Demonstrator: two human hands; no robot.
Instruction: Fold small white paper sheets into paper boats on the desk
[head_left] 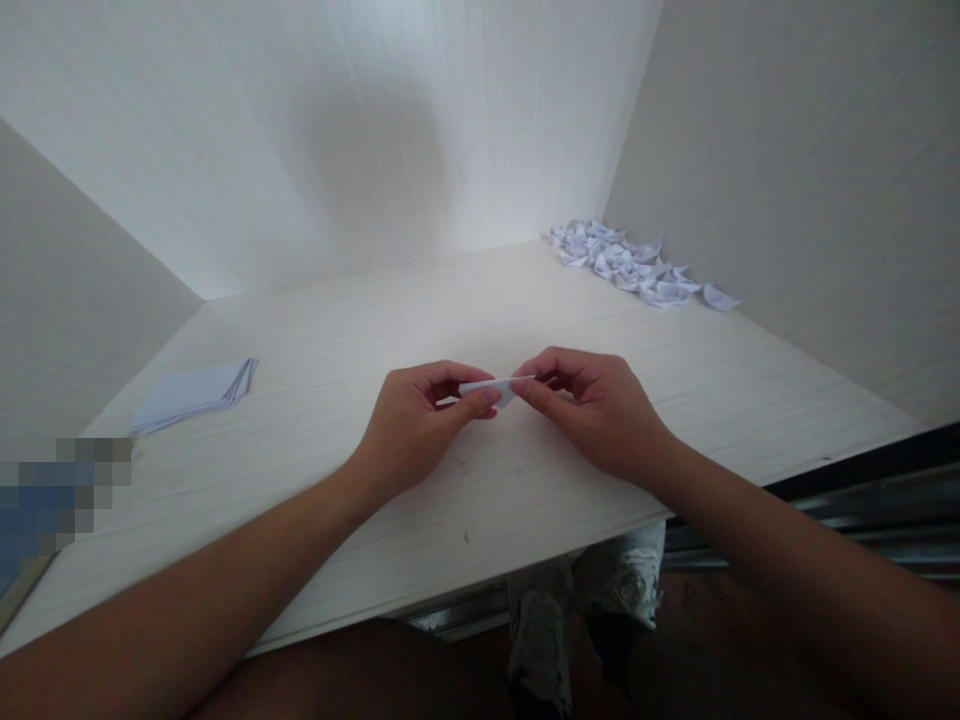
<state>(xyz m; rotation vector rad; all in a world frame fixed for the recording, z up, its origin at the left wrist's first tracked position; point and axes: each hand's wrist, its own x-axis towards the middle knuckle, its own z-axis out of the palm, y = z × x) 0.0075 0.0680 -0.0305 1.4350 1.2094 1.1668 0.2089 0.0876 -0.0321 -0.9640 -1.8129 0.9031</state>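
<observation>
Two bare hands pinch one small folded paper piece at the centre of the frame, just above the pale table

The folded paper piece (493, 388) sits between the two hands: the left hand (420, 420) grips its left end with thumb and forefinger pressed together on it, and the right hand (592, 405) nips its right end the same way, the other fingers curled in. Its long axis runs left to right across the frame, nearly level, with a thin tip pointing right toward the right hand's fingertips. One stack of flat paper sheets (196, 392) lies at the left of the table (480, 500), well apart from the hands. One heap of folded paper shapes (637, 265), too many and too small to count, lies in the upper right corner against the wall
</observation>
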